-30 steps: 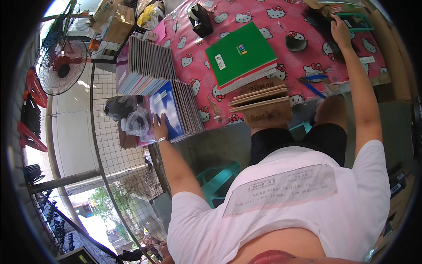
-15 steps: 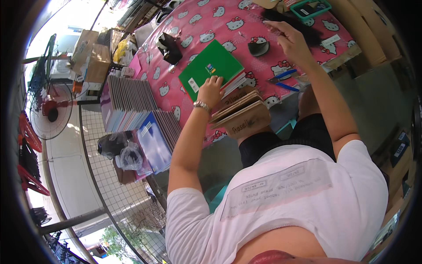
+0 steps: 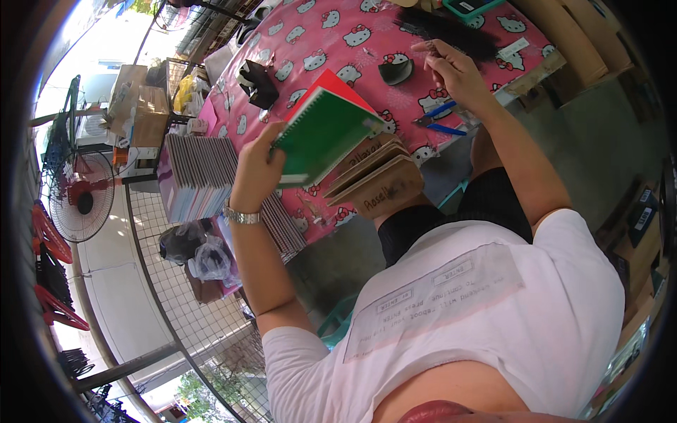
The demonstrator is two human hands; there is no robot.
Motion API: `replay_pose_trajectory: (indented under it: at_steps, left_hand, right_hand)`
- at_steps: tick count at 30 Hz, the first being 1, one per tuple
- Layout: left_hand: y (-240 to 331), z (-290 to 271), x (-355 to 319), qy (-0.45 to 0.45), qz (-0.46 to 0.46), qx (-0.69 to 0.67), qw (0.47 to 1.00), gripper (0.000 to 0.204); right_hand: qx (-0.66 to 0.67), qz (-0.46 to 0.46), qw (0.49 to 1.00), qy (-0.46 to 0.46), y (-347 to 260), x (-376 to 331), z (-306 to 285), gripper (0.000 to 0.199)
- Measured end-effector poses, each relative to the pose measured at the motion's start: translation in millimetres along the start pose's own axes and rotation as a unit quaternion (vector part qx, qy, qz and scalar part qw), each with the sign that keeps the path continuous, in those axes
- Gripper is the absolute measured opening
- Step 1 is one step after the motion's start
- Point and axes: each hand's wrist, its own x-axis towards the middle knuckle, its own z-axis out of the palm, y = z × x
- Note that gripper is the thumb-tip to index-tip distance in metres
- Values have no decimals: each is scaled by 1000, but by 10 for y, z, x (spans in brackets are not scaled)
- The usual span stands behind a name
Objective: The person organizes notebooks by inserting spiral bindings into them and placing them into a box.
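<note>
My left hand point(image 3: 262, 166) grips the left side of a green spiral notebook point(image 3: 331, 130), thumb on top. The notebook is tilted up over the pink patterned table cover. Behind it, a red cover point(image 3: 347, 90) shows on the table. My right hand point(image 3: 455, 74) is raised over the table's right part, its fingers loosely bent and the index finger stretched out. Nothing shows in it. Just below it lie blue-handled pliers point(image 3: 443, 129). A dark curved piece point(image 3: 396, 72) and a bundle of thin black strands point(image 3: 458, 34) are nearby.
A brown slotted holder point(image 3: 391, 189) stands at the table's near edge, before my lap. Spiral notebooks are piled at the left point(image 3: 201, 173), with another pile point(image 3: 282, 225) nearer me. A black tape dispenser point(image 3: 258, 84) and a teal tray point(image 3: 474, 7) stand farther back. A fan point(image 3: 84, 203) is far left.
My left hand has gone from lying on top of the green notebook to gripping its left side, lifting and tilting it off the red cover. My right hand has come slightly nearer, its fingers more bent.
</note>
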Motion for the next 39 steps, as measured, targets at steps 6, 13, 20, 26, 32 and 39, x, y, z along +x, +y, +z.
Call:
replay_pose_trajectory:
  at_steps: [6, 13, 20, 26, 32, 39]
  left_hand:
    - [267, 130, -67, -38, -42, 3, 998, 38]
    - [477, -36, -63, -51, 10, -12, 999, 39]
    - [319, 227, -68, -95, -51, -23, 994, 41]
    - [507, 43, 125, -85, -42, 46, 994, 40]
    - [404, 203, 176, -39, 16, 92, 995, 41]
    - [308, 978, -320, 52, -2, 177, 983, 30]
  right_hand:
    - [-82, -2, 987, -139, 388, -193, 88, 45]
    - [-42, 114, 967, -224, 801, -870, 639, 78]
    - [-51, -39, 992, -113, 830, -897, 743, 85]
    - [-76, 12, 980, -185, 611, -824, 706, 72]
    - [-103, -14, 981, -163, 759, -876, 759, 59]
    - [-196, -38, 970, -138, 787, -1442, 864, 78]
